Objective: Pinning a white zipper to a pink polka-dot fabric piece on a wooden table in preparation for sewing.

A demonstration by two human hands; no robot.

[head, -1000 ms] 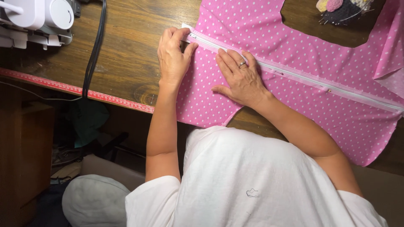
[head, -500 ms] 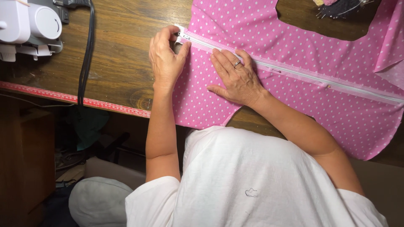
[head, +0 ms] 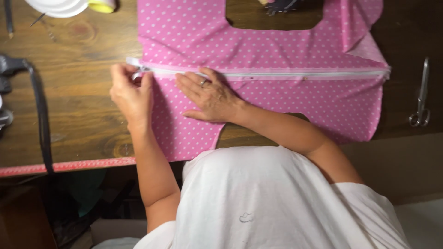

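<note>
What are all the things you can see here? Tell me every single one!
fabric: one, pink with white dots, spread on the table
zipper: one, white, lying across the fabric
table: one, brown wood
scissors: one pair, silver, far right on the table
cable: one, black, left side
tape measure: one, red, along the table's near edge
shirt: one, white, worn by the person
left hand: pinching the zipper's left end
right hand: flat on the fabric, wearing a ring
</note>
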